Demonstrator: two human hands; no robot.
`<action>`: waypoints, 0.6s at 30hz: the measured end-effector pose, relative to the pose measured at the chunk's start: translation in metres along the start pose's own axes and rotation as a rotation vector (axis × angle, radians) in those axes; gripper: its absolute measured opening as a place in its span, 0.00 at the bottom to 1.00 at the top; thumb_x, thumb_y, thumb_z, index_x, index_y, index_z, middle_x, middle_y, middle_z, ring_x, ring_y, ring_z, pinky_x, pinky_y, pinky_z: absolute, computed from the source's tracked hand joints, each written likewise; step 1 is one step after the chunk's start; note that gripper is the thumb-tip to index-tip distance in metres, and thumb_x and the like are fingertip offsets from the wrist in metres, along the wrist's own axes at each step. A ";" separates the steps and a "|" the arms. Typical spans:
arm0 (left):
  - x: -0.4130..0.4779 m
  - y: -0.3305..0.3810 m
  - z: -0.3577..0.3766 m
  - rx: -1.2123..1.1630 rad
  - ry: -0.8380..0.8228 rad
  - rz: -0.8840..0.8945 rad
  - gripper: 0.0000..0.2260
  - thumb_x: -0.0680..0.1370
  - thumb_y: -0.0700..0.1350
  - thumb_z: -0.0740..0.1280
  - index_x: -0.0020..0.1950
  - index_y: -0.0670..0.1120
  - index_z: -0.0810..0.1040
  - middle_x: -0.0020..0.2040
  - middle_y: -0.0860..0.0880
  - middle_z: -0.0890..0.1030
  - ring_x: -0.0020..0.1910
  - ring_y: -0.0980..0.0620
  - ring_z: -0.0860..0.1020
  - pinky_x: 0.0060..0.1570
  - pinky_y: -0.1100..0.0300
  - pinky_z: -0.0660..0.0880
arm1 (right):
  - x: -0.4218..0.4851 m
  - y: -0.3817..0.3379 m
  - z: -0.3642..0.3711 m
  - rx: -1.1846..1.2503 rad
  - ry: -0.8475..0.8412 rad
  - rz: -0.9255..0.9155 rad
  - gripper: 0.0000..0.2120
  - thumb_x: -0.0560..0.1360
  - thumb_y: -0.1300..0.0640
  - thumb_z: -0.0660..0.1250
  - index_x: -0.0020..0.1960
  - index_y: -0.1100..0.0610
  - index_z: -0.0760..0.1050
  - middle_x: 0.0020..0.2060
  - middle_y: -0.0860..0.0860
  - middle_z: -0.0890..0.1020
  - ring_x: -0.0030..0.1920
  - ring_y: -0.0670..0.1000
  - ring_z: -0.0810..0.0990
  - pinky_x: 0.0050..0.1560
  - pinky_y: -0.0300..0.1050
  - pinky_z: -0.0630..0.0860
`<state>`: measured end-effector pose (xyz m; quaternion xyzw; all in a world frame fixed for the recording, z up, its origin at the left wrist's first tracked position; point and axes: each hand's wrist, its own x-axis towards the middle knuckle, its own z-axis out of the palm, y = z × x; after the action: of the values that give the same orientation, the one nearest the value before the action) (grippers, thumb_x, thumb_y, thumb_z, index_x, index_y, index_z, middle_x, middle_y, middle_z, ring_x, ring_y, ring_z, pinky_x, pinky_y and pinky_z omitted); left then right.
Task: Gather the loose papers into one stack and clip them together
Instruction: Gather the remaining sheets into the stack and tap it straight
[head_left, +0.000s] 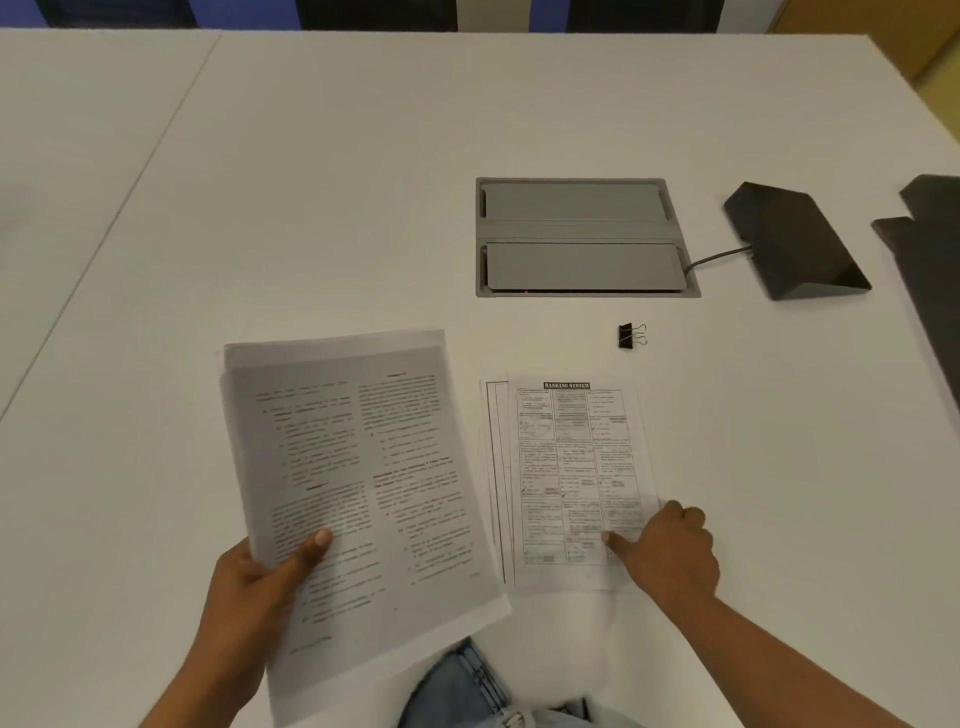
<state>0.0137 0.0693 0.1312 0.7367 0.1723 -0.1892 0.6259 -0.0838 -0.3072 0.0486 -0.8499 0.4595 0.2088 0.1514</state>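
Note:
My left hand (260, 582) grips a few printed sheets (363, 467) by their lower left edge and holds them tilted above the white table (311, 182). To their right, a small pile of papers (566, 483) lies flat on the table, its top page headed "Banking System". My right hand (670, 551) rests on that pile's lower right corner, thumb on the top page and the other fingers curled at the edge. A black binder clip (631, 335) lies on the table just beyond the flat pile, apart from both hands.
A grey cable hatch (582, 236) is set into the table beyond the clip. A dark wedge-shaped device (795, 244) with a cable sits to its right, and dark flat items (924, 249) lie at the right edge. My jeans (467, 686) show below the table's front edge.

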 end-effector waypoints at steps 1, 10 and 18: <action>-0.002 -0.002 -0.003 0.001 0.005 0.001 0.14 0.68 0.49 0.76 0.50 0.45 0.85 0.43 0.48 0.89 0.38 0.46 0.88 0.29 0.58 0.83 | 0.002 -0.001 0.002 0.058 -0.009 0.019 0.43 0.64 0.35 0.76 0.64 0.63 0.66 0.59 0.60 0.75 0.58 0.61 0.78 0.52 0.55 0.80; -0.014 -0.011 -0.014 0.008 0.017 -0.013 0.14 0.68 0.50 0.76 0.50 0.47 0.84 0.42 0.49 0.89 0.36 0.45 0.88 0.28 0.56 0.82 | 0.011 0.003 0.007 0.357 -0.012 0.058 0.18 0.69 0.49 0.77 0.51 0.58 0.77 0.48 0.56 0.85 0.41 0.56 0.79 0.42 0.46 0.77; -0.015 -0.018 -0.019 0.012 0.044 -0.007 0.14 0.69 0.52 0.75 0.52 0.50 0.82 0.42 0.55 0.88 0.35 0.48 0.87 0.26 0.56 0.82 | 0.000 0.022 -0.004 0.406 0.234 -0.039 0.04 0.74 0.55 0.71 0.42 0.55 0.80 0.33 0.49 0.81 0.31 0.53 0.77 0.32 0.41 0.70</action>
<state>-0.0066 0.0908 0.1261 0.7437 0.1877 -0.1762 0.6170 -0.1019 -0.3210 0.0509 -0.8292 0.4900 0.0093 0.2687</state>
